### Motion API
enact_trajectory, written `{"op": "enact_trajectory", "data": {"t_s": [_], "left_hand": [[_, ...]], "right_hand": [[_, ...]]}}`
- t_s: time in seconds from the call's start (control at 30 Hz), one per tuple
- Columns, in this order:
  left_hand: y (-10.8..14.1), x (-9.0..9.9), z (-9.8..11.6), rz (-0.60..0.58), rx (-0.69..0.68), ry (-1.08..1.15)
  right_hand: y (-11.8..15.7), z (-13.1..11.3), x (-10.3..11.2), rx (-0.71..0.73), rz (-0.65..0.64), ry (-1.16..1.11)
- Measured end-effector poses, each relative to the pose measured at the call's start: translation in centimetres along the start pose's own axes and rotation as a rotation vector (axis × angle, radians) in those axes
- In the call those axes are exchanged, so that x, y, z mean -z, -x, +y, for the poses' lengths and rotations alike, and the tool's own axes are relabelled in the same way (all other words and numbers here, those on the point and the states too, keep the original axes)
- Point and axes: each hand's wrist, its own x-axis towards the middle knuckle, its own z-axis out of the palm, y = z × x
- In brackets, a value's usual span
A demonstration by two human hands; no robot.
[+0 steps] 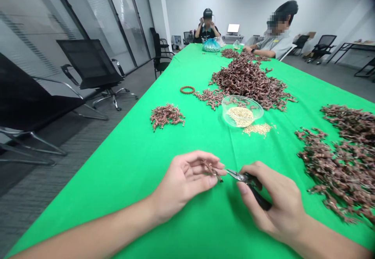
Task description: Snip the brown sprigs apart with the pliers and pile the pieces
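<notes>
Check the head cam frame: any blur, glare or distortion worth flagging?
Head view: wide-angle bending makes the green-covered table and glass wall lean hard. Right hand, pliers and copper piece look slightly soft. Lighting even, no harsh glare on the table; top-right corner darkens.

pliers [238, 175] half hidden by right hand [272, 200]

Green bench [117, 188] lies open left of the left hand [183, 184]; a copper-coloured heap [340, 165] crowds the right hand [272, 202], and a glass bowl [241, 111] stands ahead.
</notes>
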Motion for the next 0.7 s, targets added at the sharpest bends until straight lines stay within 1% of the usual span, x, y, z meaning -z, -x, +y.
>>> {"op": "enact_trajectory", "data": {"t_s": [0.17, 0.23, 0.3, 0.4, 0.5, 0.7], "left_hand": [[-0.2, -0.2, 0.3, 0.038, 0.013, 0.082], [-0.2, -0.2, 0.2, 0.044, 0.007, 0.056], [0.0, -0.1, 0.0, 0.026, -0.007, -0.011], [0.3, -0.2, -0.3, 0.002, -0.014, -0.091], [0.7, -0.4, -0.2, -0.001, -0.010, -0.083], [0.9, -0.8, 0.3, -0.004, -0.016, -0.065]], "right_hand": [[-0.1, 0.1, -0.1, 0.007, -0.006, 0.012], [-0.2, 0.1, -0.1, 0.009, -0.011, 0.003], [-0.2, 0.1, 0.0, 0.008, -0.018, -0.021], [-0.1, 0.0, 0.2, 0.016, -0.063, -0.065], [0.0, -0.1, 0.1, 0.061, -0.109, -0.090], [0.3, -0.1, -0.1, 0.089, -0.132, -0.063]]}}
